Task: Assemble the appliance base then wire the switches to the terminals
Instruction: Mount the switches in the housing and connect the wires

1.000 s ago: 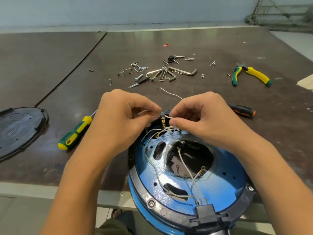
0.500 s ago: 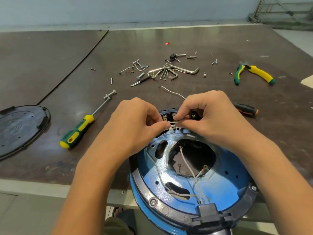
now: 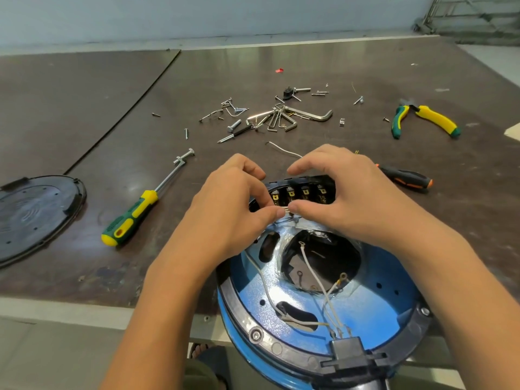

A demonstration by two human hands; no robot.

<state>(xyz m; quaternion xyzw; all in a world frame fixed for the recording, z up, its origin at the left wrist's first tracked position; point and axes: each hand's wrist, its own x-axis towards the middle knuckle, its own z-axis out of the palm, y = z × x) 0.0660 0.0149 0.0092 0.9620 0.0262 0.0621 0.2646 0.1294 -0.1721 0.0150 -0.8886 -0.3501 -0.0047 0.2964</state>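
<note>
Right hand (image 3: 351,198) has lifted, baring the switches (image 3: 298,194) (four); both hands, left (image 3: 233,209) too, pinch the wire (image 3: 287,210).

I stood close and looked, but there were no words, numbers or brand names I could read on anything there.

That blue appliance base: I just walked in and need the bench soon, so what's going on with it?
A person is wiring the round blue appliance base. The left hand and right hand pinch a thin white wire beside the row of brass switch terminals. The green-and-yellow screwdriver and black cover plate lie unused.
</note>
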